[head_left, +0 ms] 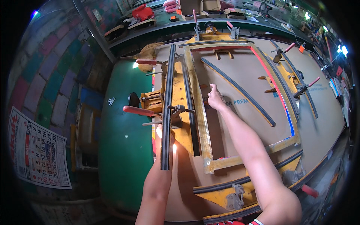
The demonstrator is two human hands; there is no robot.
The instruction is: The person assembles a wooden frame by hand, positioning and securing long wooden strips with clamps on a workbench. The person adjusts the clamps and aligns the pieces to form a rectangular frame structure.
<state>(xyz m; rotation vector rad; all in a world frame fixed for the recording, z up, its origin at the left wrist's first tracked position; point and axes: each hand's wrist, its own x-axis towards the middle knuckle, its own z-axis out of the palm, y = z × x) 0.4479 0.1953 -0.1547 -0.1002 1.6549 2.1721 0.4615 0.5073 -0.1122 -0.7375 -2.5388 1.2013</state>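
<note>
My left forearm reaches up to a long black strip with grey stripes point(168, 108) beside the yellow clamping jig point(180, 131). The strip covers most of my left hand point(159, 132), and its fingers are hidden. My right hand point(215, 98) is over the left side of a rectangular wooden frame's opening, close beside the left rail of the frame point(201, 112). The fingers of that hand look curled in, with the thumb up; anything within them is too small to make out. A similar striped strip point(238, 92) lies diagonally inside the frame.
Toggle clamps with red handles point(139, 110) surround the frame, with another yellow jig point(221, 193) at the near side and one at the right point(290, 77). Cardboard point(318, 97) covers much of the green table point(123, 150). A broom point(150, 54) lies far left; a shelf point(165, 26) crosses the back.
</note>
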